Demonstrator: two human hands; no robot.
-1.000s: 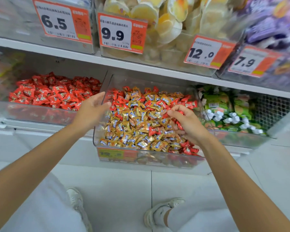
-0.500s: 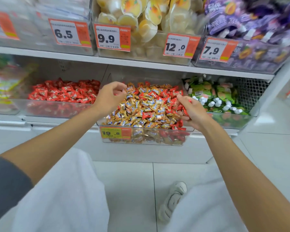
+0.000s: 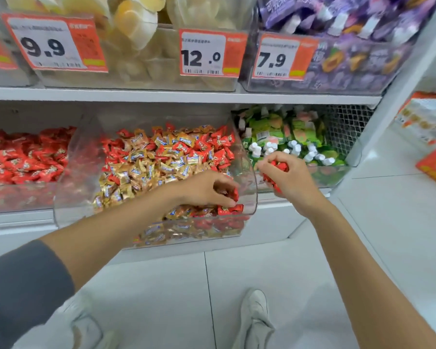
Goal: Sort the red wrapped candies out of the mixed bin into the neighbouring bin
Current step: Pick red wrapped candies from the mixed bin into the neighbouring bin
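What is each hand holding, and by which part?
Right hand: a bunch of red candies, enclosed in curled fingers. Left hand: a red candy in the mixed bin, pinched; which part cannot be told.

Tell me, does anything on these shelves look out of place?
Yes: red candies lie scattered among gold candies in the middle bin; they match the all-red bin to its left. The left hand and right hand each grip some.

My only view is a wide-angle head camera, facing forward and down at the clear plastic mixed-candy bin [image 3: 69,177] on the white shelf [image 3: 15,219]. It sits close in; pale tiled floor [image 3: 161,285] fills the bottom.
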